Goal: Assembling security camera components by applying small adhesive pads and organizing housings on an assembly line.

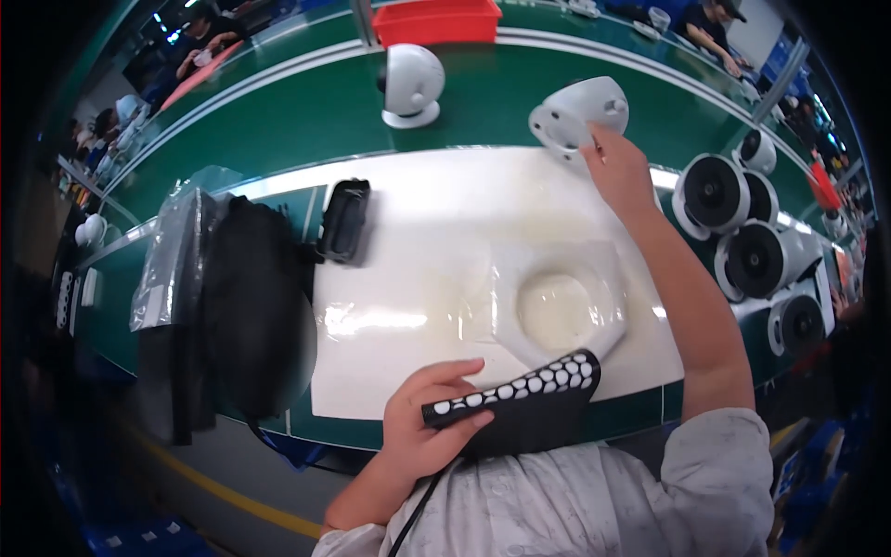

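Observation:
My left hand [419,422] is closed around one end of a black curved piece [534,418] whose edge is patterned with white pebble-like spots. It is held close to my body at the table's front edge. With my arm stretched forward, my right hand [624,172] grips a white rounded housing [603,97] that has small holes in its flat base. The housing is tilted above the far edge of the white mat [408,278]. Between my hands, a white padded holder [603,278] with a round hollow rests on the mat under clear wrap.
A black tray-like part [345,223] lies at the mat's left, beside black bags [255,306] and clear plastic [167,251]. Another white rounded unit [413,88] stands farther back, before a red bin [436,20]. Several white units with black round faces [713,190] crowd the right.

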Demonstrator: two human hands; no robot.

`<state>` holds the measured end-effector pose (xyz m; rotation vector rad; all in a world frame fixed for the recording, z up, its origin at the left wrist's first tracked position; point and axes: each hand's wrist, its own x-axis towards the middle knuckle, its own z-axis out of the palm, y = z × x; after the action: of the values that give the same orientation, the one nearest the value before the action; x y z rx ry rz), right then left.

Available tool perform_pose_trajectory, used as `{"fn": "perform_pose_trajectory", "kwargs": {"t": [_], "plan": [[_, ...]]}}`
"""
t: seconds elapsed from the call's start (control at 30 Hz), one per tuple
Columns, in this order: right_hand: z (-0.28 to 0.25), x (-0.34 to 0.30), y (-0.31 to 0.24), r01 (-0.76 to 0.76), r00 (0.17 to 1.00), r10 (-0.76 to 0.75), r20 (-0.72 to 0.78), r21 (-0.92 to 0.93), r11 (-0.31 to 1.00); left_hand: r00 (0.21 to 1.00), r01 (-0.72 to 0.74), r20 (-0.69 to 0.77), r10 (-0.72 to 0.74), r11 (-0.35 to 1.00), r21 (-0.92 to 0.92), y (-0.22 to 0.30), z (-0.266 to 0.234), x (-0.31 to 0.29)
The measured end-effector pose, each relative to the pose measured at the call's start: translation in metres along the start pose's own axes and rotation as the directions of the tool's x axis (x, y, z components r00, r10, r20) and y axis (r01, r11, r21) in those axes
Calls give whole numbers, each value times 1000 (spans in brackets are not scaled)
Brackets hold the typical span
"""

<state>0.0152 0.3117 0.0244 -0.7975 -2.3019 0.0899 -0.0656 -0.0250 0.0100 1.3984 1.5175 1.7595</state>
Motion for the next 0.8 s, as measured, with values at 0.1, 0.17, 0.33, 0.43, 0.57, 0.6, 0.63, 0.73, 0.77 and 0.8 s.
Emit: {"fn": "perform_pose_trajectory", "kwargs": {"t": [0.1, 0.17, 0.33, 0.43, 0.57, 0.6, 0.63, 0.73, 0.77, 0.8], "plan": [[39, 25, 43, 244, 957, -279, -78, -304, 921, 998, 63, -11, -64, 997, -41, -2, -6, -5], [58, 34, 48, 329, 940, -336, 54, -397, 857, 994, 96, -43, -100, 992, -83, -8, -8, -9], [73, 62, 21, 210, 876, 92, 473, -548, 810, 960, 274, -32, -278, 956, -104, -9, -12, -11], [73, 78, -38, 278, 788, 65, 613, -448, 850, 972, 236, -6, -237, 971, -39, -6, -16, -8], [111, 85, -104, 120, 692, -53, 720, -43, 992, 980, 199, 16, -198, 980, -17, -5, -18, -7], [122, 87, -115, 95, 685, -35, 728, -42, 995, 977, 213, -14, -213, 977, -32, -6, -16, -9], [129, 86, -117, 106, 699, -45, 713, -41, 993, 974, 221, -37, -224, 973, -60, -4, -16, -11], [160, 76, -114, 184, 940, -115, 322, -192, 964, 957, 289, -24, -290, 957, -21, -1, -19, -12], [164, 78, -109, 140, 940, -79, 332, -162, 977, 955, 292, -43, -293, 956, -16, -2, -20, -12], [162, 76, -109, 95, 935, -44, 353, -128, 987, 955, 293, -53, -293, 956, -11, -3, -20, -13]]}}
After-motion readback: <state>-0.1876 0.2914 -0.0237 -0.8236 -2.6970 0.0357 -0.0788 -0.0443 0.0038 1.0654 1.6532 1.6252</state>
